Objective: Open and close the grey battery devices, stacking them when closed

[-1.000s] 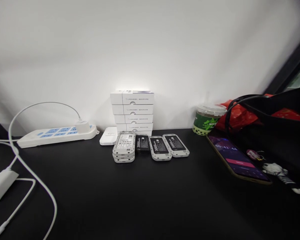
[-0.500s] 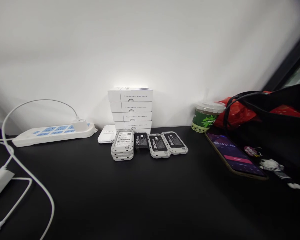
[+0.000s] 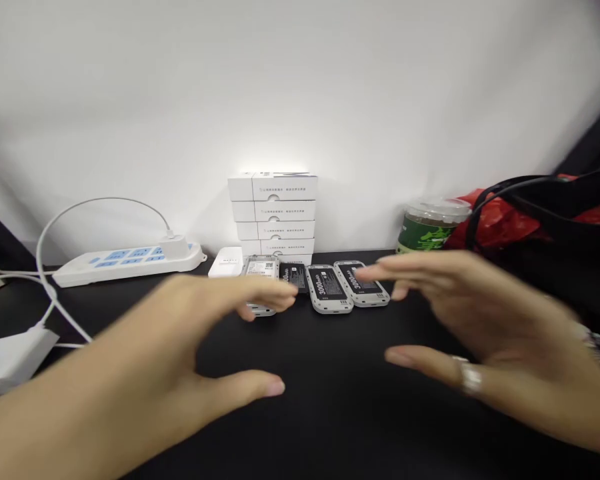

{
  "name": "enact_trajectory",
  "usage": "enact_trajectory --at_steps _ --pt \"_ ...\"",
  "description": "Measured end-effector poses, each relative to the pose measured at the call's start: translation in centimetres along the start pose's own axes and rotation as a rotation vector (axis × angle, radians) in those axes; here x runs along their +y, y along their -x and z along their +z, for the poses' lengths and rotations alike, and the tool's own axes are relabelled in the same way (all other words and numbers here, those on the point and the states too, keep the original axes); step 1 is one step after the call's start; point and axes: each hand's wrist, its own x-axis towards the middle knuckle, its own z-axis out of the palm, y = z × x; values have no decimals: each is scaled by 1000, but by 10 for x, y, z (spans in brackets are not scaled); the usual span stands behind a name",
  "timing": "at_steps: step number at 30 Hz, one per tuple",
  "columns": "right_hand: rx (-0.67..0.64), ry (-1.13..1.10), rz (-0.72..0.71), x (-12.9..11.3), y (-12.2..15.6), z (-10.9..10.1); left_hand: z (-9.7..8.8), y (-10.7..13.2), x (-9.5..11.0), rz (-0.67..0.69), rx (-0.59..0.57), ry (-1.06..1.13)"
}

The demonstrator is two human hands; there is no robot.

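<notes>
My left hand [image 3: 195,353] reaches in from the lower left, thumb apart from the fingers, holding nothing. Its fingers partly cover a stack of white pocket devices with open backs [image 3: 263,268]. My right hand [image 3: 500,340], a ring on its thumb, comes from the right, likewise open and with nothing in it. Near its fingertips lies an open device with a black battery [image 3: 371,296]. A second device with a battery [image 3: 325,287] lies between the hands. Loose black batteries [image 3: 293,275] sit beside the stack, partly hidden.
White boxes [image 3: 285,211] are stacked against the wall, with white covers [image 3: 225,261] at their left. A power strip [image 3: 130,261] with plug and cables stands left; a white adapter [image 3: 17,360] lies nearer. At right are a drink cup [image 3: 427,230] and a black bag [image 3: 580,240].
Both my hands have come into view over the table, open. The scene has shifted slightly to the right in view. The phone at right is now hidden behind my right hand.
</notes>
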Motion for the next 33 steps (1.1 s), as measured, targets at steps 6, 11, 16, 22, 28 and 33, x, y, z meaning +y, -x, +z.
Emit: enact_trajectory --at_steps 6,11,16,22,28,33 --pt "-296 -74 186 44 6 25 24 -13 5 39 -323 27" --pt "-296 -128 246 47 8 30 24 -11 6 77 -365 16" --pt "-222 -272 290 49 5 28 -2 -48 -9 23 -199 53" --pt "-40 -274 244 56 -1 19 -16 -88 -52 -43 -252 -95" --pt "72 -231 285 50 -10 9 -5 -95 -67 -14 -315 -63" --pt "92 -247 311 47 -11 8 -2 -90 -58 6 -293 -52"
